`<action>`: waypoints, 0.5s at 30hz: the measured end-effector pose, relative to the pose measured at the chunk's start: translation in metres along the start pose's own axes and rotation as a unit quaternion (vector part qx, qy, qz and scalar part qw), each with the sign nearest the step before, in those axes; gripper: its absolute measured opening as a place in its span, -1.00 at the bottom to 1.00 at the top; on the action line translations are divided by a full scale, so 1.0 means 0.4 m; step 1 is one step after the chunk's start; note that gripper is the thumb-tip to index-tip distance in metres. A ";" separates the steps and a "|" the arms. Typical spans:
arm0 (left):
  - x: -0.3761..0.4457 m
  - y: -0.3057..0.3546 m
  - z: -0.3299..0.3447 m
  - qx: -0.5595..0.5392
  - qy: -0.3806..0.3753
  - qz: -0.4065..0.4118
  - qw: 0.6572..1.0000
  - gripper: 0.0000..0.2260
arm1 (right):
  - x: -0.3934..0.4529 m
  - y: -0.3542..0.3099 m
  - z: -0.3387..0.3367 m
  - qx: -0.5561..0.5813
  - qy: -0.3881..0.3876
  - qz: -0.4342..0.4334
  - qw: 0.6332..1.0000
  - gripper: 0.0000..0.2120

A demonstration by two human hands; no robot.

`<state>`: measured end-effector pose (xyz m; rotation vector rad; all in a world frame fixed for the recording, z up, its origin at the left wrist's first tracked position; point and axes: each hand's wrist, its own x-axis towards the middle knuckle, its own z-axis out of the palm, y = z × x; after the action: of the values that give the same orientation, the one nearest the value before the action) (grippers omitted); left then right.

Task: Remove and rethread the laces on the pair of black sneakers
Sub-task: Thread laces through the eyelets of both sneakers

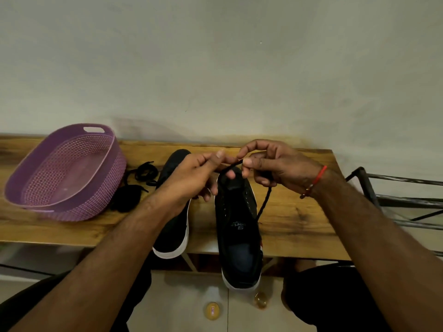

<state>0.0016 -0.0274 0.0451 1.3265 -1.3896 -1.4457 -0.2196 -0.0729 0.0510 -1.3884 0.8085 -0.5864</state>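
Two black sneakers with white soles lie on a wooden table [294,226], toes toward the wall. The right sneaker [238,226] shows bare eyelets and an open tongue. The left sneaker [173,212] is partly hidden under my left forearm. Above the right sneaker's toe, my left hand [196,176] and my right hand [275,166] both pinch one black lace [265,202] between thumb and fingers. The lace's free end hangs down from my right hand beside the right sneaker. A second black lace [141,178] lies bunched on the table left of the shoes.
A purple plastic basket [69,173] stands tilted at the table's left end, next to the loose lace. A dark metal frame [395,200] stands off the table's right end. The wall runs just behind the table. Two small round objects lie on the floor below.
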 end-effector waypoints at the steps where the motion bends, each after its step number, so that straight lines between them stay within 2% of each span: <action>1: -0.001 0.006 -0.006 -0.014 -0.006 -0.007 1.000 -0.73 | -0.003 -0.002 -0.003 -0.007 0.002 0.004 1.000 -0.71; 3: 0.004 0.010 -0.018 -0.034 0.025 0.010 0.999 -0.80 | -0.007 -0.004 -0.010 -0.030 0.007 0.017 0.999 -0.69; 5: 0.016 0.010 -0.038 -0.073 0.125 0.031 0.989 -0.89 | -0.006 -0.003 -0.023 -0.071 0.040 0.027 0.996 -0.70; 8: 0.031 0.005 -0.089 -0.116 0.306 0.057 0.943 -0.88 | -0.007 0.004 -0.054 -0.174 0.104 0.032 0.979 -0.81; 10: 0.036 0.001 -0.126 -0.144 0.374 0.068 0.914 -0.83 | -0.012 0.010 -0.076 -0.238 0.148 0.040 0.959 -0.85; 13: 0.039 -0.012 -0.157 -0.124 0.408 0.057 0.903 -0.80 | -0.022 0.016 -0.100 -0.300 0.219 0.045 0.927 -0.87; 15: 0.040 -0.021 -0.154 -0.079 0.387 0.031 0.918 -0.81 | -0.022 0.021 -0.109 -0.327 0.262 0.043 0.907 -0.88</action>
<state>0.0591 -0.0557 0.0409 1.4950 -0.7591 -0.8072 -0.2600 -0.0920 0.0441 -1.8118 1.6000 -0.6611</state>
